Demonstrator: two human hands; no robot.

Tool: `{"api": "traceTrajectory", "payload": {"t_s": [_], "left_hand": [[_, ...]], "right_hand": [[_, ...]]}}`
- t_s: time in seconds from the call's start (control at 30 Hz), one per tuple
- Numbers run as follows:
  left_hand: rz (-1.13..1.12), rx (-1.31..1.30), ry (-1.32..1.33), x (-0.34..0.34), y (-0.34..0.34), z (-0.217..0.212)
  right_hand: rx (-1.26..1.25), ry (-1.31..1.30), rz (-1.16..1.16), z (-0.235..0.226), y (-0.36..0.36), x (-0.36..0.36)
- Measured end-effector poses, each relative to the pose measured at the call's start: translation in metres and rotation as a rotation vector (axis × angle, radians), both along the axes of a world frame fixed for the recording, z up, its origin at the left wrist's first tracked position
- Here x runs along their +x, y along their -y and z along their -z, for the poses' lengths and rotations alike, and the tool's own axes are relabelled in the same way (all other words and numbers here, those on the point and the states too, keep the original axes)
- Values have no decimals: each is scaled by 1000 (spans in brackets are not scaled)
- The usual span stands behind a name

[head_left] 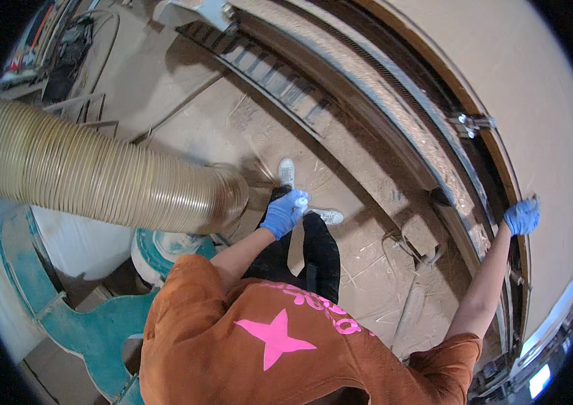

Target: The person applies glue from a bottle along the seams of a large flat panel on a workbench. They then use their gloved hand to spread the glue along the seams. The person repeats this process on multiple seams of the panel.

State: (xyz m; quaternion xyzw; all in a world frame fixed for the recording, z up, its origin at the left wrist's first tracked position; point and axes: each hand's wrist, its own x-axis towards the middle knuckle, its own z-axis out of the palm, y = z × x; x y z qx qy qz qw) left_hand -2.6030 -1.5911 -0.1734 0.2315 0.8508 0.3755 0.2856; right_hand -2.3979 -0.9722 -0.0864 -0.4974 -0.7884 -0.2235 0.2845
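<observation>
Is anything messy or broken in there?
Messy, yes: thin pale strips lie scattered on the dusty-looking floor, right of the white shoes. It looks odd because they point every which way. Nothing looks clearly broken.

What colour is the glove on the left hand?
The glove is blue; it shows best in the head view.

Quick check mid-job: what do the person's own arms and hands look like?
The left hand and right hand both wear plain blue gloves. The left sleeve and right sleeve are rust-brown, ending around the elbows; the forearms are bare. No cables show.
</observation>
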Motion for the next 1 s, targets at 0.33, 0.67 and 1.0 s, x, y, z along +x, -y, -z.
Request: {"api": "traceTrajectory", "payload": {"t_s": [0.33,0.67,1.0], "left_hand": [[-50,-102,195,6,71,46],[-33,-51,313,-2,97,51],[-100,-24,294,9,106,65]], "right_hand": [[-104,111,36,-1,-18,20],[-85,354,147,-12,-25,30],[-107,226,126,-4,-9,7]]}}
